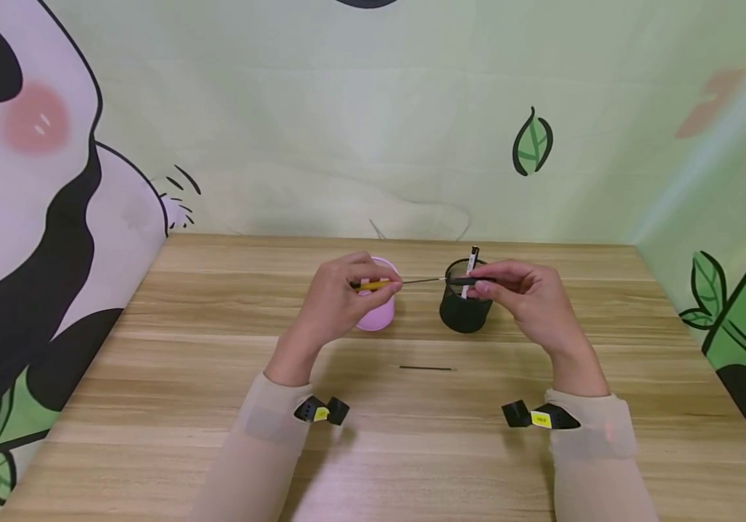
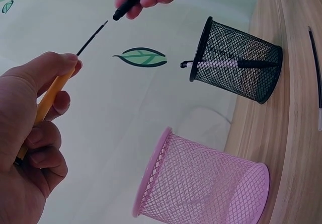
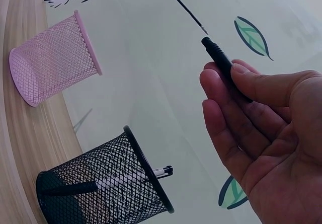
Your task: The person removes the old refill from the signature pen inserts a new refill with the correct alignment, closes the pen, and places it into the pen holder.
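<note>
Delicate work now: lining up a thin refill (image 2: pixel 93 38) with a black sleeve (image 3: pixel 217 55), well clear of the counter (image 1: pixel 425 449). Pinching the yellow barrel (image 2: pixel 53 94) in the left hand (image 1: pixel 336 297), with thumb and forefinger closed near its front and the refill poking straight out. Holding the black sleeve in the right hand (image 1: pixel 529 297), lightly by the look of things, between thumb and fingers, with its bare end turned toward the refill tip. Close, but seemingly not in: showing a sliver of gap in both wrist views. Best to steady both wrists first, then match the slope of sleeve to refill and come in dead centre. Gently here: easy to catch the rim or bend something so slender. Once inside, better to push straight along, then turn lightly at the ridged end, possibly threaded. Watch for another refill (image 1: pixel 426 368) lying on the counter, nearer the body. Mind, too, the 2 mesh cups behind the hands: pink cup (image 1: pixel 378 319) to the left, black cup (image 1: pixel 465 317) to the right, with a white and black pen (image 1: pixel 472 261) leaning inside the latter.
</note>
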`<state>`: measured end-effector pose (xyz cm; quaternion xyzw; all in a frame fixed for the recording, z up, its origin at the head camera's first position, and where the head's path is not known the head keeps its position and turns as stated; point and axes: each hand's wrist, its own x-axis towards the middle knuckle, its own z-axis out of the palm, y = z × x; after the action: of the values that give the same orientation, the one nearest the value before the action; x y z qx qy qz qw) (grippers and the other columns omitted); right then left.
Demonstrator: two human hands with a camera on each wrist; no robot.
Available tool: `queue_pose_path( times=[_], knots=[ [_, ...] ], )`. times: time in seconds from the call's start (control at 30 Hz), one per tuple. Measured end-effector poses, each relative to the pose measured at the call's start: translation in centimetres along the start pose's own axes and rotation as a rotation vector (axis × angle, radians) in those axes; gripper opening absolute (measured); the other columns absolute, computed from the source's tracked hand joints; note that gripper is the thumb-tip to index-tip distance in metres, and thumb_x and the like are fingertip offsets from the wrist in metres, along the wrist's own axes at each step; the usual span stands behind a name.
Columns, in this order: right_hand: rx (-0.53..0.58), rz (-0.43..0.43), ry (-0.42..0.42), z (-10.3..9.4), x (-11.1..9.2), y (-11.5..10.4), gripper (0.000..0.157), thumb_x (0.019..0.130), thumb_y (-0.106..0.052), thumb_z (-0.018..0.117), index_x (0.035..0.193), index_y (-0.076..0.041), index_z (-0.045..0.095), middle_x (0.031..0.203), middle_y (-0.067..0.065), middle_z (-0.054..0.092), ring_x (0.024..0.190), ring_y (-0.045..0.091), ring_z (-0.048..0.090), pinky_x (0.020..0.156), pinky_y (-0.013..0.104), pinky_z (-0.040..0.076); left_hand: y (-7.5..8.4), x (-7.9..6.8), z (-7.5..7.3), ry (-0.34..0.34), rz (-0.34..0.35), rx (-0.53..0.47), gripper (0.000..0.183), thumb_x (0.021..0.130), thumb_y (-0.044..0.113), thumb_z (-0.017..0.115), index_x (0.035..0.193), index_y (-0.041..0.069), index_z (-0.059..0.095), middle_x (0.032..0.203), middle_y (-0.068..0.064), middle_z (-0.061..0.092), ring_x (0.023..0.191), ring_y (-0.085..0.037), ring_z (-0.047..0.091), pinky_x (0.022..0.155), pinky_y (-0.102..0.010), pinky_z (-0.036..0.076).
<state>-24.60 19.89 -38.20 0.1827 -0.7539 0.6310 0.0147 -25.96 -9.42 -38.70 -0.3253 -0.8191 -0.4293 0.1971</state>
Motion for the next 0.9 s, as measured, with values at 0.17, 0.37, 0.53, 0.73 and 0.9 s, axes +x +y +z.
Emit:
queue_pose_path(
  times=[0.17,0.37,0.53,0.73,0.9],
  knots=[
    [-0.008,0.004,0.003,0.02,0.05,0.03,0.025,0.089,-0.009,0.069,0.11,0.004,0.069,0.098,0.003,0.075,0.086,0.014,0.073,0.082,0.025,0.056,-0.04,0.03,0.03,0.001,0.001,0.005,0.007,0.086,0.026,0.075,0.089,0.021,0.077,0.081,0.008,0.065,0.069,-0.008,0.056,0.056,-0.023,0.041],
    [0.015,-0.013,-0.008,-0.04,0.08,0.11,0.026,0.088,-0.008,0.069,0.11,0.006,0.068,0.1,0.006,0.074,0.085,0.014,0.073,0.081,0.024,0.056,-0.07,0.01,0.09,-0.001,-0.01,-0.017,0.007,0.086,0.028,0.074,0.09,0.023,0.078,0.082,0.011,0.064,0.069,-0.01,0.056,0.057,-0.023,0.042],
    [0.027,-0.025,-0.017,-0.06,0.06,0.15,0.026,0.088,-0.006,0.069,0.11,0.007,0.067,0.1,0.011,0.074,0.085,0.015,0.073,0.081,0.024,0.056,-0.13,0.0,0.13,0.01,-0.011,-0.028,0.007,0.086,0.028,0.074,0.09,0.024,0.078,0.082,0.013,0.064,0.069,-0.008,0.055,0.057,-0.023,0.042],
    [0.026,-0.026,-0.016,-0.01,0.11,0.17,0.026,0.088,-0.006,0.069,0.11,0.007,0.067,0.098,0.009,0.074,0.085,0.015,0.073,0.08,0.024,0.056,-0.12,0.08,0.14,0.02,-0.014,-0.026,0.007,0.083,0.028,0.077,0.088,0.024,0.077,0.08,0.013,0.063,0.068,-0.006,0.054,0.056,-0.023,0.042],
    [0.01,-0.03,-0.019,0.07,0.1,0.17,0.025,0.089,-0.006,0.068,0.11,0.007,0.067,0.094,0.0,0.075,0.085,0.015,0.073,0.08,0.024,0.056,-0.09,0.12,0.14,0.032,-0.02,-0.025,0.007,0.081,0.028,0.079,0.086,0.023,0.077,0.078,0.013,0.062,0.068,-0.011,0.056,0.056,-0.023,0.041]
  ],
)
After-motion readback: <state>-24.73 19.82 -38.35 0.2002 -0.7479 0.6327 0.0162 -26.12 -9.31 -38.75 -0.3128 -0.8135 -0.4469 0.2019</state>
